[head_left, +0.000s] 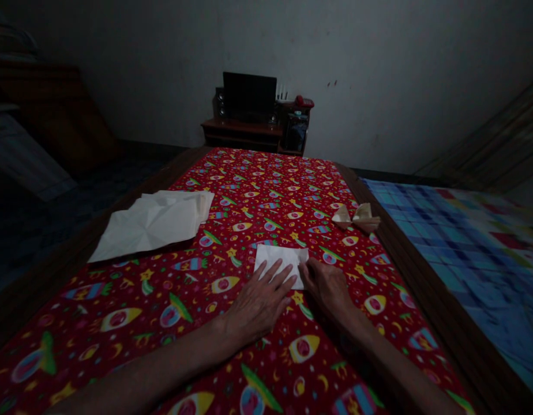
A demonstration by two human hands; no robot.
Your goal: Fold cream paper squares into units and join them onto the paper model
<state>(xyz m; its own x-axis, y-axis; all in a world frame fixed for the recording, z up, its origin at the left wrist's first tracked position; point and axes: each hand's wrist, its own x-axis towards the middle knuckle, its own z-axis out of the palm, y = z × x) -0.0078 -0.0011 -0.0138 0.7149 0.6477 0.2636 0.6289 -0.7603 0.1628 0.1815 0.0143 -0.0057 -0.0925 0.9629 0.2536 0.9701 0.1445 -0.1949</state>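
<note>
A small folded sheet of white paper (282,252) lies flat on a red patterned cloth (266,190). My left hand (262,300) rests on its lower left part with fingers spread and stretched out. At the paper's right edge, the fingers of my right hand (327,288) are curled together in a pinch on the paper. The fingertips partly cover that edge, so the exact grip is hard to see.
To the left lies a stack of large creased paper sheets (154,225). Two small folded paper pieces (365,218) stand at the right edge of the cloth. Beyond the far end are a dark screen (250,95) on a wooden stand (243,129) and a red telephone (304,102).
</note>
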